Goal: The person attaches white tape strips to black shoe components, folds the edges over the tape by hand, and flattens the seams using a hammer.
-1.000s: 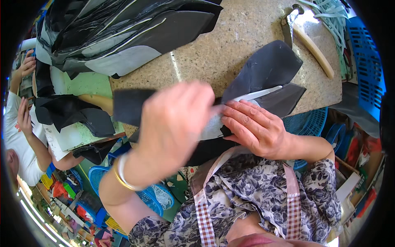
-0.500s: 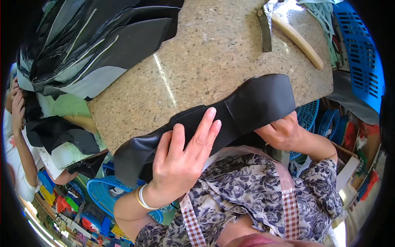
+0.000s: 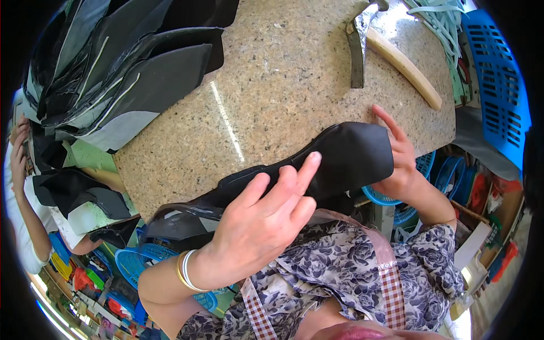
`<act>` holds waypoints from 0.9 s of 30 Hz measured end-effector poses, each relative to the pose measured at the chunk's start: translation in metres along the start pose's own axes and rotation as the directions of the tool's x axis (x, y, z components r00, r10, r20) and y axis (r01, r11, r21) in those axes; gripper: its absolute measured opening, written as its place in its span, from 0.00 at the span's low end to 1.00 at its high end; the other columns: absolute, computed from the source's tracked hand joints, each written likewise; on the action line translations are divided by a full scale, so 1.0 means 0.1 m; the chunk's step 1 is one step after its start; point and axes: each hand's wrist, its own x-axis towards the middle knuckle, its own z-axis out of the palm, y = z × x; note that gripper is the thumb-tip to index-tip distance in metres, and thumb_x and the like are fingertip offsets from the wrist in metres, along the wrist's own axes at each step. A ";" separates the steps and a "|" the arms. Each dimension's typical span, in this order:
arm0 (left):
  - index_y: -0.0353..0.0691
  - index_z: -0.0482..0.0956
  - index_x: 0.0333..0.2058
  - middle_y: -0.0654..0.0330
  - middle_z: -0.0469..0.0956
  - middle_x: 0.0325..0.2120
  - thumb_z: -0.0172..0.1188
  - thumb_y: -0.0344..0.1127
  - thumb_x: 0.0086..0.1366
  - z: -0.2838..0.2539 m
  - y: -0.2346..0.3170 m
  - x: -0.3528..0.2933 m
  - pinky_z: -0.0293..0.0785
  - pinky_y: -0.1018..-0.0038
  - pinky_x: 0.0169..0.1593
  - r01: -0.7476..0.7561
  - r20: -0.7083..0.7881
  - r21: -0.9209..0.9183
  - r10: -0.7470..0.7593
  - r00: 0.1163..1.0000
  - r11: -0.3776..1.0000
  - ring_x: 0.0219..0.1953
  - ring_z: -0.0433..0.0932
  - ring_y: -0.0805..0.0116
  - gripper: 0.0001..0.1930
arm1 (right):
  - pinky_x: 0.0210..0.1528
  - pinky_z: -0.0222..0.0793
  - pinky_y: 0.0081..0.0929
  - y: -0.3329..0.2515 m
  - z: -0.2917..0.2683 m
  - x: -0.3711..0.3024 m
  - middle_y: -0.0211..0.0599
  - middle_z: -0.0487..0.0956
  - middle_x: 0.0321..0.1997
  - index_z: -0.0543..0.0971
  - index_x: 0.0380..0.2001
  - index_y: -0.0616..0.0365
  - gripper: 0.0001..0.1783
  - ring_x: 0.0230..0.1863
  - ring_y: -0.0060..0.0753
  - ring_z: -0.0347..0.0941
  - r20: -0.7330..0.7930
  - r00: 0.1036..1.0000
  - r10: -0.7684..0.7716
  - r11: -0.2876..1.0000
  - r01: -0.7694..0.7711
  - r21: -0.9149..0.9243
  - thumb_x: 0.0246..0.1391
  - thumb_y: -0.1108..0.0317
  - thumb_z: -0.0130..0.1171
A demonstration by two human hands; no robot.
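Left hand (image 3: 258, 229): fingers spread over the black panel (image 3: 357, 158). Right hand (image 3: 403, 161): index extended, rest partly behind panel's right end; grip can't be told. Panel along near edge of table (image 3: 272, 96), smooth face up, completion unclear. Beyond: similar panels piled (image 3: 164, 79); hammer (image 3: 405, 63).

Bright glare streaks the tabletop (image 3: 283, 85) while outer edges bend.

Two hands (image 3: 258, 232) (image 3: 402, 164) (wearer's own), one black workpiece (image 3: 354, 156), one hammer (image 3: 403, 65).
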 end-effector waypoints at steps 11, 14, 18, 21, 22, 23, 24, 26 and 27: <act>0.35 0.77 0.30 0.53 0.75 0.54 0.58 0.31 0.50 -0.10 0.00 -0.14 0.73 0.74 0.38 0.029 -0.069 0.024 -0.027 0.997 0.999 0.40 0.77 0.65 0.08 | 0.70 0.51 0.43 -0.39 0.12 0.03 0.41 0.70 0.65 0.70 0.60 0.62 0.38 0.67 0.41 0.65 0.129 0.967 0.219 0.953 -0.183 -0.242 0.50 0.48 0.60; 0.34 0.81 0.35 0.56 0.82 0.43 0.60 0.30 0.47 -0.20 -0.14 -0.56 0.79 0.68 0.41 0.181 -0.136 0.060 -0.172 0.976 0.982 0.37 0.81 0.60 0.13 | 0.68 0.56 0.43 -0.35 -0.04 0.04 0.43 0.71 0.64 0.70 0.59 0.64 0.39 0.65 0.42 0.67 0.136 0.952 0.273 0.929 -0.225 -0.293 0.50 0.48 0.61; 0.35 0.80 0.30 0.55 0.82 0.39 0.59 0.31 0.51 -0.08 -0.15 -0.46 0.77 0.65 0.48 0.106 -0.258 0.127 -0.070 0.964 0.986 0.38 0.79 0.60 0.08 | 0.57 0.71 0.41 -0.70 0.23 0.63 0.57 0.75 0.54 0.69 0.56 0.73 0.43 0.56 0.54 0.74 -0.096 0.995 -0.006 0.956 0.033 0.291 0.38 0.60 0.71; 0.35 0.79 0.35 0.55 0.80 0.37 0.62 0.34 0.52 -0.12 -0.22 -0.64 0.75 0.64 0.51 0.143 -0.353 0.252 -0.047 0.934 0.957 0.42 0.78 0.57 0.12 | 0.48 0.78 0.35 -0.89 0.66 0.87 0.50 0.78 0.51 0.66 0.58 0.69 0.40 0.48 0.46 0.79 -0.092 0.993 0.067 0.983 -0.050 0.176 0.37 0.71 0.66; 0.35 0.79 0.40 0.54 0.79 0.40 0.67 0.34 0.51 -0.13 -0.33 -0.74 0.75 0.64 0.51 0.178 -0.446 0.233 -0.057 0.893 0.956 0.43 0.78 0.56 0.17 | 0.43 0.79 0.32 -0.86 0.62 0.91 0.48 0.80 0.48 0.71 0.56 0.64 0.32 0.45 0.43 0.80 -0.059 0.989 0.137 0.970 -0.122 0.209 0.43 0.74 0.62; 0.35 0.74 0.48 0.53 0.78 0.45 0.71 0.34 0.47 -0.12 -0.40 -0.81 0.74 0.64 0.52 0.300 -0.592 0.013 -0.234 0.771 0.954 0.45 0.77 0.56 0.28 | 0.41 0.78 0.32 -0.79 0.62 0.91 0.47 0.81 0.45 0.74 0.53 0.63 0.27 0.43 0.45 0.81 -0.051 0.987 0.153 0.949 -0.133 0.286 0.46 0.75 0.61; 0.35 0.68 0.57 0.51 0.76 0.51 0.76 0.33 0.44 -0.09 -0.45 -0.88 0.73 0.65 0.52 0.369 -0.676 -0.231 -0.421 0.604 0.900 0.47 0.76 0.56 0.40 | 0.40 0.78 0.32 -0.73 0.65 0.89 0.47 0.82 0.43 0.77 0.50 0.62 0.22 0.40 0.47 0.81 -0.033 0.984 0.174 0.922 -0.151 0.358 0.49 0.75 0.60; 0.38 0.46 0.68 0.46 0.70 0.57 0.75 0.21 0.42 -0.06 -0.54 -1.10 0.74 0.68 0.53 0.284 -0.385 -0.733 -0.721 0.576 0.618 0.49 0.77 0.60 0.57 | 0.39 0.77 0.33 -0.76 0.47 0.95 0.48 0.82 0.39 0.80 0.45 0.62 0.15 0.39 0.48 0.81 0.101 0.951 0.292 0.796 -0.300 0.525 0.53 0.75 0.58; 0.39 0.47 0.68 0.50 0.73 0.53 0.77 0.23 0.42 -0.02 -0.56 -1.04 0.74 0.74 0.46 0.223 -0.255 -0.867 -0.782 0.568 0.445 0.43 0.77 0.66 0.58 | 0.41 0.77 0.33 -0.76 0.38 0.97 0.48 0.82 0.42 0.80 0.46 0.64 0.15 0.41 0.48 0.81 0.245 0.905 0.348 0.728 -0.426 0.538 0.54 0.74 0.59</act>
